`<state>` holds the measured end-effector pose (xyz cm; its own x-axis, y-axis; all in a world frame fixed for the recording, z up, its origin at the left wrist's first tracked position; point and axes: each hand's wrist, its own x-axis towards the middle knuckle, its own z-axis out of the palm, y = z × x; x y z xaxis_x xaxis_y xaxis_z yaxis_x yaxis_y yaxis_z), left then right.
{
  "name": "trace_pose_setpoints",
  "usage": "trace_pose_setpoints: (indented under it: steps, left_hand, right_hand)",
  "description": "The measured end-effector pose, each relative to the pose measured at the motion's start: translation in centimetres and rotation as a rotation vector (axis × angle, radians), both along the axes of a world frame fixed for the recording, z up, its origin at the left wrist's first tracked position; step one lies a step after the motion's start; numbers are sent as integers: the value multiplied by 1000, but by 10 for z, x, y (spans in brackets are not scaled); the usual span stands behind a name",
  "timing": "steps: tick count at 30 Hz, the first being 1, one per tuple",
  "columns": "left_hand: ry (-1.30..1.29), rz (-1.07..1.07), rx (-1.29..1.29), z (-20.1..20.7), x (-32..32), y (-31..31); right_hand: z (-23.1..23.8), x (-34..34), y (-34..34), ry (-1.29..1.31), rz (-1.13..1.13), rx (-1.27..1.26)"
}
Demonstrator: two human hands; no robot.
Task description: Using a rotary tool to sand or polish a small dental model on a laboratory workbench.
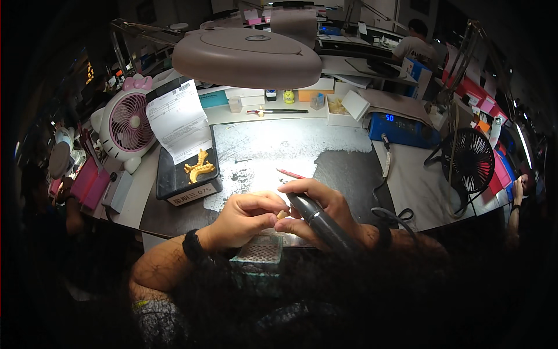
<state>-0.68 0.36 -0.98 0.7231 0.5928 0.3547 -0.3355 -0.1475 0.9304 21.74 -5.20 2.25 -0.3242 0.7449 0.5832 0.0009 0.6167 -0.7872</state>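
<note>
Over the near edge of the desk, my left hand (241,216) pinches a small tooth-coloured piece (282,214), like a dental crown, between thumb and fingers. My right hand (328,200) is wrapped round a dark rotary handpiece (322,224), its front end close to the small piece. The fingers hide its tip, so whether it touches the piece cannot be seen. Just beyond my hands lies a thin red tool (289,173). To the left, a black tray (168,187) holds yellow dental models (200,168) and an upright printed sheet (177,125).
A large lamp (244,55) hangs over the desk. At the right stand a blue control box (401,131) with a cable (386,163) and a black fan (468,160). A pink-and-white fan (129,123) is at the left. Brushes (285,111) and small boxes line the back.
</note>
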Motion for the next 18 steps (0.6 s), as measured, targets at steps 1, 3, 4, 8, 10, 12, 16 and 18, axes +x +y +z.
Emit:
trace_pose_setpoints:
  steps: [1, 3, 4, 8, 10, 12, 16, 18]
  left_hand:
    - [12, -6, 1, 1, 0, 0]
    - [30, 16, -27, 4, 1, -3]
    - [47, 39, -55, 5, 1, -4]
    - [65, 48, -115, 7, 0, -5]
    - [57, 74, -139, 6, -1, -6]
    - [57, 78, -133, 9, -1, -7]
    - [-45, 59, -256, 7, 2, -10]
    - [-85, 32, -212, 0, 2, -5]
  right_hand:
    - [-2, 0, 1, -9, -17, 14]
    - [-5, 0, 2, -18, -34, 29]
    - [-6, 0, 3, -12, -43, 21]
    - [-7, -1, 3, -29, -83, 45]
    - [-7, 1, 4, -47, -94, 39]
    - [-7, 2, 4, -66, -106, 33]
    - [-7, 2, 5, -63, -107, 29]
    - [-6, 2, 5, -66, -110, 26]
